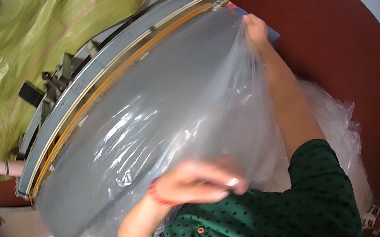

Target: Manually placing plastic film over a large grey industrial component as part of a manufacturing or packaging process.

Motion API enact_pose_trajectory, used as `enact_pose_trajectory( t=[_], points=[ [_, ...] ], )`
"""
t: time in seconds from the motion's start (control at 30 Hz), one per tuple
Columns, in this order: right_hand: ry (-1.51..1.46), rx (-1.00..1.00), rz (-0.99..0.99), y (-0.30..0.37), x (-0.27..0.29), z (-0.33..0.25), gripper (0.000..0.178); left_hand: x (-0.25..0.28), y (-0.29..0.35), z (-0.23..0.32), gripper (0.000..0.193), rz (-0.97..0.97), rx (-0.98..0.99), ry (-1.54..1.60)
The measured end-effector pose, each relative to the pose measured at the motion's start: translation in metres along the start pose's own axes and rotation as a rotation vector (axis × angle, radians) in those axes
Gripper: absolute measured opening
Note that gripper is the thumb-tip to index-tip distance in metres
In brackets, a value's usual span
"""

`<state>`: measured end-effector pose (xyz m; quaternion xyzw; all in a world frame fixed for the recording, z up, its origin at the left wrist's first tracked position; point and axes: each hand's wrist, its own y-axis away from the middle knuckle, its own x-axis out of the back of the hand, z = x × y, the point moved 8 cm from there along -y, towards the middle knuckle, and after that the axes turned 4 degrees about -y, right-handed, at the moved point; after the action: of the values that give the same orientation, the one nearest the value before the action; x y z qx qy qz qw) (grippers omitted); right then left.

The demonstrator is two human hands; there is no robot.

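A large sheet of clear plastic film (149, 120) lies across a grey work surface and drapes toward my body. My right hand (256, 29) is closed on the film's edge near the far right corner and pulls it up into tight folds. Close to my chest, my left hand (196, 181) hovers over the film, blurred by motion. Its fingers are bent, with a gap between them and the thumb, and nothing shows in them. A red bracelet (155, 195) circles the left wrist.
Behind the surface runs a long grey machine frame (112, 51) with an orange strip (124, 64) along it. A pink cylinder (9, 167) sits by its left end. Yellow-green sheeting (35, 49) covers the back left. More crumpled film (335, 118) lies beside my right arm, near the dark red floor (339, 41).
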<state>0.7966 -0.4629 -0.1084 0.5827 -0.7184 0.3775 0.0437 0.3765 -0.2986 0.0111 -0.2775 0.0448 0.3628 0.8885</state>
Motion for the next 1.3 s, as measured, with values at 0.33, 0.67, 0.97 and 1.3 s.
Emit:
enact_pose_trajectory(
  t=[0.33, 0.67, 0.97, 1.3],
  points=[
    [0.499, 0.063, -0.137, 0.005, -0.006, -0.025, 0.038, -0.042, 0.434, 0.265, 0.028, 1.33, -0.026, -1.011],
    [0.536, 0.085, -0.171, 0.006, -0.018, -0.024, 0.036, -0.105, 0.626, 0.411, 0.031, 2.206, 0.111, -1.027],
    [0.568, 0.051, -0.165, 0.009, -0.007, -0.022, 0.034, 0.046, 0.328, 0.209, 0.045, 0.858, 0.879, -1.955],
    [0.526, 0.059, -0.185, 0.002, -0.013, -0.014, 0.04, 0.085, 0.479, 0.196, 0.035, 1.391, 1.093, -1.844]
  ],
)
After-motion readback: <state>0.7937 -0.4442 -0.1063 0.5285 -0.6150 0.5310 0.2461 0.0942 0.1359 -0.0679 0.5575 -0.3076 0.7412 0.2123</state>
